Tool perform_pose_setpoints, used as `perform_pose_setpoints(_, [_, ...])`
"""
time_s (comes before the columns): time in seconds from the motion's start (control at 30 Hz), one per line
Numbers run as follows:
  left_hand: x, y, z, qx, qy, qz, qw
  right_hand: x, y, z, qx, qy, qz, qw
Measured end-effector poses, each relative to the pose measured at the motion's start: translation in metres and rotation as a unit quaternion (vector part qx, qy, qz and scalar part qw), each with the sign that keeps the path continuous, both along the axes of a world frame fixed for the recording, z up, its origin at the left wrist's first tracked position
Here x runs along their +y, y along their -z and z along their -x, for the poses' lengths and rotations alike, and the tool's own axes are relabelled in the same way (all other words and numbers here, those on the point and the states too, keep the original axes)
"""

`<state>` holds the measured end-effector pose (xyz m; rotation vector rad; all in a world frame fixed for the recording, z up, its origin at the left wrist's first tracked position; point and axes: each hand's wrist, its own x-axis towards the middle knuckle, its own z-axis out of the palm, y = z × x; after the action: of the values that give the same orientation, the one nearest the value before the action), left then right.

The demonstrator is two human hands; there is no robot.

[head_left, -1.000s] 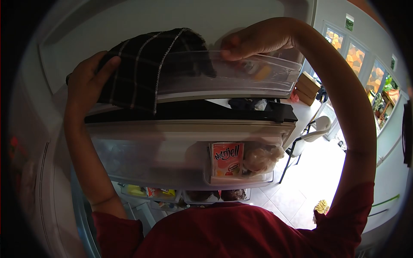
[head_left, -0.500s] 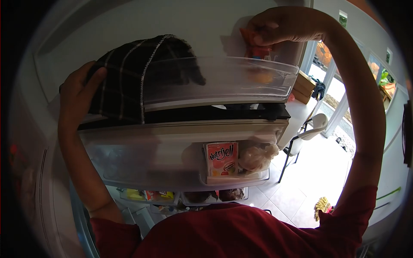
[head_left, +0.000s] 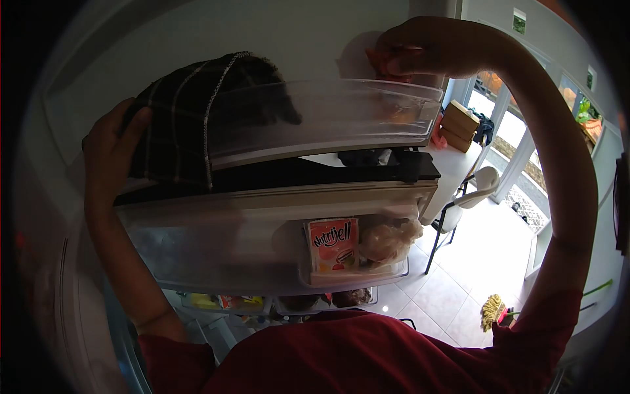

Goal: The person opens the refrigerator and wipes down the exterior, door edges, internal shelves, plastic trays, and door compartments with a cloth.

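At the left, my left hand [head_left: 113,148] grips a dark cloth [head_left: 176,121] with thin pale checks. The cloth drapes over the left part of a clear door shelf [head_left: 328,125] of a fridge. Above that shelf's right end, my right hand [head_left: 420,49] is closed on a red packet [head_left: 379,62]. The packet's lower part is behind the shelf's see-through front, and its print cannot be read. Something orange-brown shows dimly through the plastic below it.
A lower door shelf [head_left: 230,249] holds a pink Nutrijell box [head_left: 333,244] and a knotted plastic bag [head_left: 387,241]. Clear bins [head_left: 328,303] with food sit beneath. To the right are a white chair [head_left: 482,187], cardboard boxes [head_left: 459,125] and a mop [head_left: 492,312].
My right hand has brought the red packet slightly lower, behind the upper shelf's front. My left hand stays on the cloth. The view has shifted a little.
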<state>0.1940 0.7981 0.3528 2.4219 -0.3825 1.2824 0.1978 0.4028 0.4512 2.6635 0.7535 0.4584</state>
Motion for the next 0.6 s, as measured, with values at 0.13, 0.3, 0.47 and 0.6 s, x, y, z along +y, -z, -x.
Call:
perform_pose_setpoints(0.13, [-0.009, -0.006, 0.006, 0.067, -0.020, -0.018, 0.997, 0.005, 0.010, -0.009, -0.055, 0.037, -0.008, 0.998])
perform_pose_setpoints(0.3, [-0.006, 0.002, -0.003, -0.015, -0.039, -0.041, 0.998, 0.004, 0.002, -0.021, 0.005, -0.005, 0.007, 1.000])
perform_pose_setpoints(0.47, [-0.010, 0.003, -0.004, -0.034, -0.079, -0.072, 0.994, 0.004, 0.003, -0.006, -0.014, -0.074, -0.117, 0.990])
perform_pose_setpoints(0.6, [-0.010, 0.006, -0.010, -0.092, -0.063, -0.087, 0.990, -0.008, 0.030, -0.002, -0.297, -0.217, -0.077, 0.927])
